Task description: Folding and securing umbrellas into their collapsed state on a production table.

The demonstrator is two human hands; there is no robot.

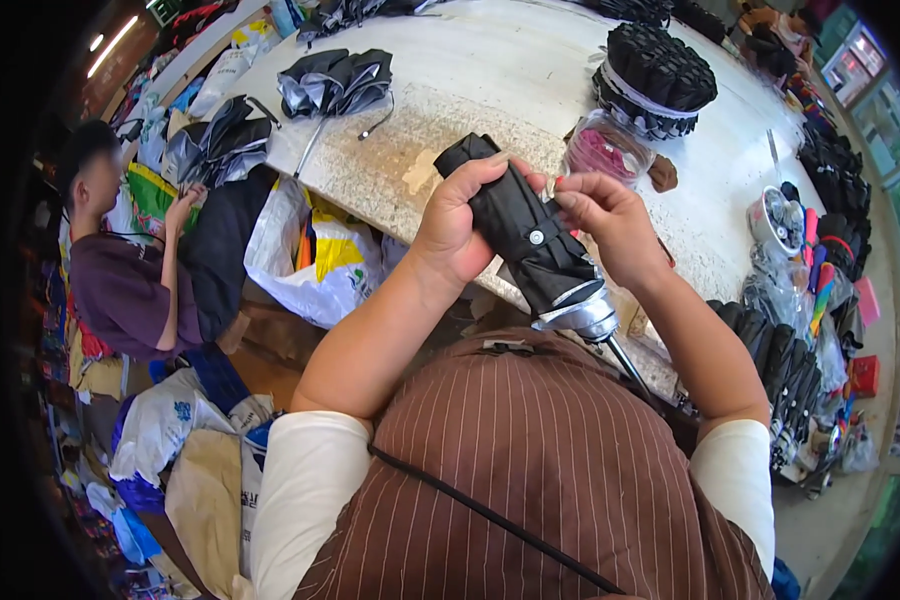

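Note:
A folded black umbrella [518,215] is tilted in front of my chest, above the table's near edge. My left hand [452,225] is wrapped round its upper part, thumb on top. With thumb and fingertips my right hand [615,225] pinches at the umbrella's right side, on what looks like its closing strap. A round silver snap button [536,238] shows on the black cloth. At the lower end sits a silver cup-shaped part [580,318], and a metal shaft [625,358] runs down from it toward my apron. The exact spot between my right fingertips is hidden.
On the worn white table [450,60] lie black-and-silver umbrellas [335,82], a banded bundle of black umbrellas [660,80] and a clear bag with pink contents [605,150]. More umbrellas [770,340] stand at right. A person [125,250] works at left beside a white sack [290,265].

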